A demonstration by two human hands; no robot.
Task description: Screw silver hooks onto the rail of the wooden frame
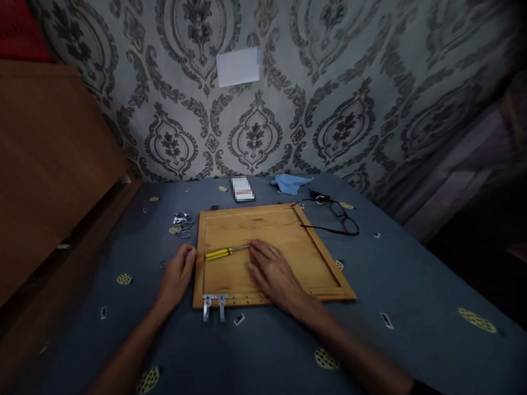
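Note:
A wooden framed panel (287,254) lies flat on the cloth-covered surface. Two metal hooks (214,301) are fixed at the left of its near edge, beside a row of small holes. On the panel rests a screwdriver (222,253) with a yellow handle, its shaft pointing right. My right hand (273,273) lies on the panel with fingers stretched out, fingertips at the shaft's tip. Beside the panel's left edge, my left hand (178,275) has its fingers curled in against the thumb; anything inside them is hidden. Several loose metal hooks (185,223) lie beyond it.
Eyeglasses (343,220) overlap the panel's far right corner. Behind the panel are a blue cloth (290,183) and a phone-like object with a blurred face (243,188). A patterned wall (256,134) closes off the back; a wooden cabinet (47,154) stands left.

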